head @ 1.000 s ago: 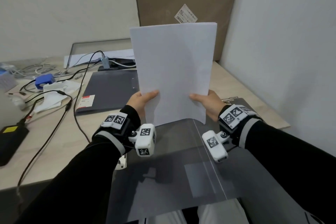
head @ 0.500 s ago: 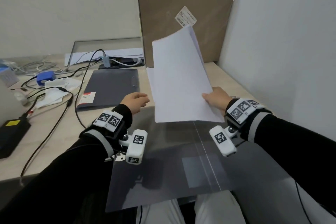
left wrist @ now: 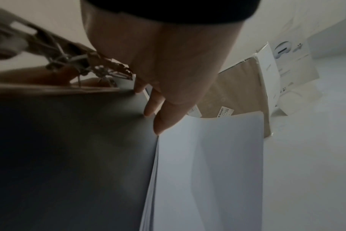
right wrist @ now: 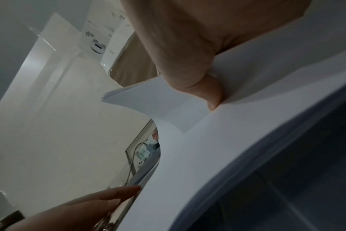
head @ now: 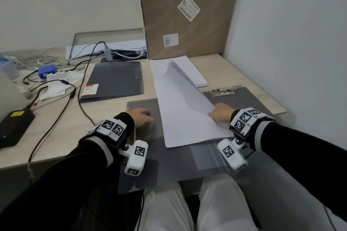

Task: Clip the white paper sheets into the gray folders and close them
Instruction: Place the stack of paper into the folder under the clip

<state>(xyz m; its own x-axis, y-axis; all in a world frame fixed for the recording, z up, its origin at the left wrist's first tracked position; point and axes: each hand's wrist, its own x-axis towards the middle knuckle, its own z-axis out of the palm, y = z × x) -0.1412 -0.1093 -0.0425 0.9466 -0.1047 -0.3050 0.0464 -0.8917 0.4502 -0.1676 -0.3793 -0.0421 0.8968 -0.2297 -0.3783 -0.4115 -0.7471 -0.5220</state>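
An open gray folder (head: 142,106) lies in front of me, its metal clip (head: 224,90) at the far right. A stack of white sheets (head: 184,114) leans over it, left edge down on the folder, right edge lifted. My right hand (head: 217,113) pinches that right edge; in the right wrist view the thumb (right wrist: 203,87) presses on top of the sheets (right wrist: 217,156). My left hand (head: 143,116) rests with relaxed fingers on the folder's bare left part, just beside the paper and holding nothing. The left wrist view shows its fingers (left wrist: 160,115) at the sheets' (left wrist: 207,171) edge.
A closed gray folder (head: 114,78) lies further back on the left. A second paper stack (head: 191,70) sits behind the held one, before a tall cardboard box (head: 187,15). Cables (head: 56,84), a blue part (head: 47,71) and a black power brick (head: 13,125) crowd the left. A wall stands close on the right.
The sheets stood upright in both hands; now they tilt down onto the open folder. My left hand let go and dropped onto the folder's left side. The right hand lowered with the paper.
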